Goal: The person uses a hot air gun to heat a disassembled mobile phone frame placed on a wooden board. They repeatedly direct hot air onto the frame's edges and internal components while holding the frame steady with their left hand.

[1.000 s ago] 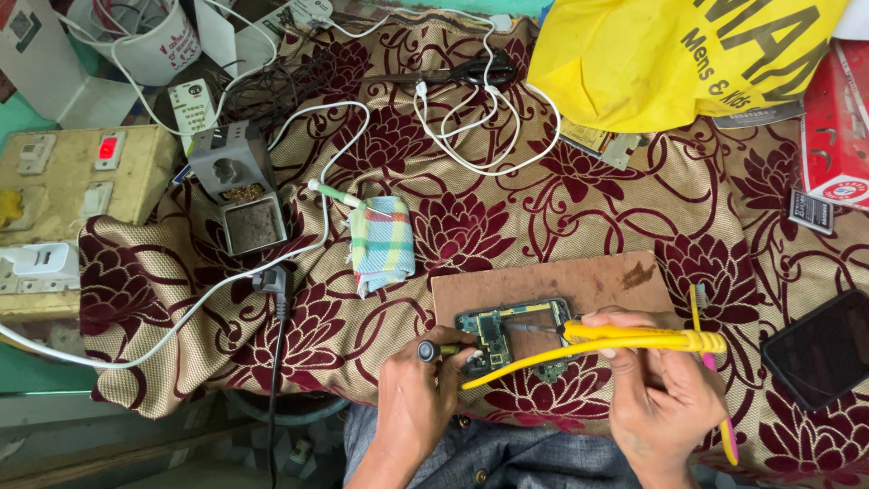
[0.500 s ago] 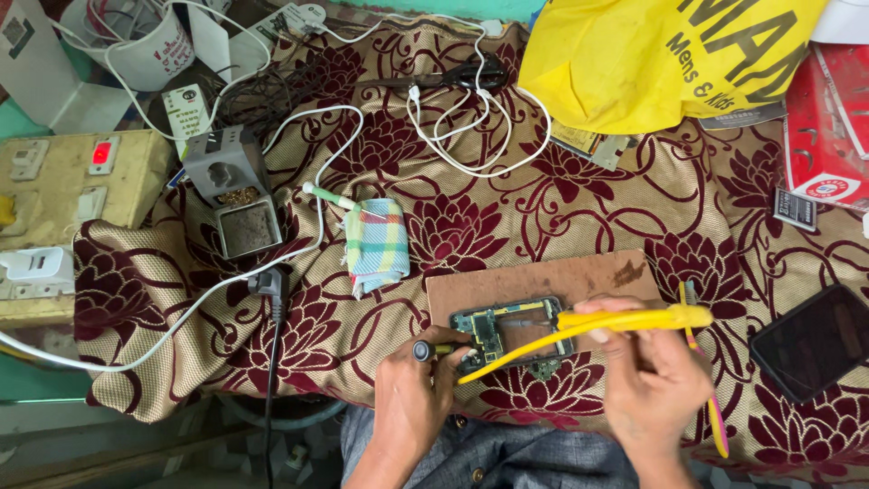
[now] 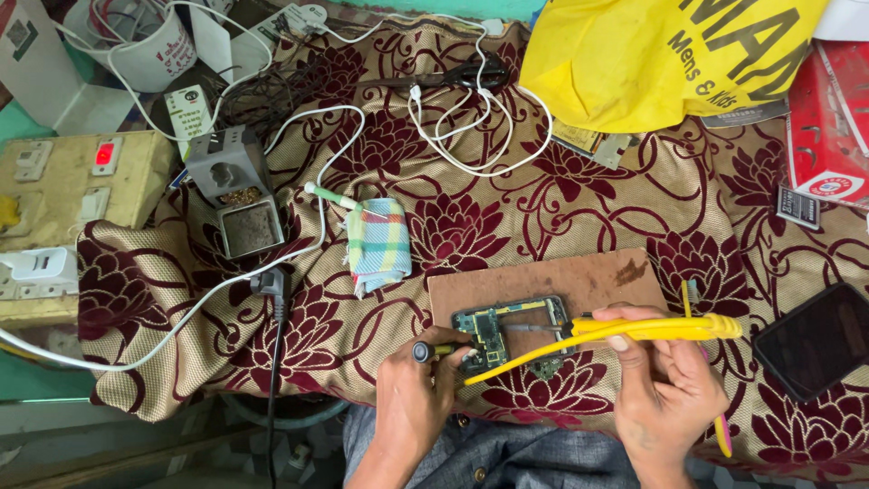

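Observation:
An opened phone with its green circuit board lies on a brown wooden board near the table's front edge. My left hand grips a small dark-tipped tool whose end rests against the phone's left side. In my right hand is a yellow soldering iron, with its metal tip lying across the circuit board. The iron's yellow cable runs down to the left under the phone.
A soldering-iron stand and a checked cloth lie at the middle left. White cables, a switchboard, a white mug, a yellow bag, a red box and a dark phone surround the floral cloth.
Both hands stay at the phone. The soldering iron has shifted slightly while its tip remains on the circuit board.

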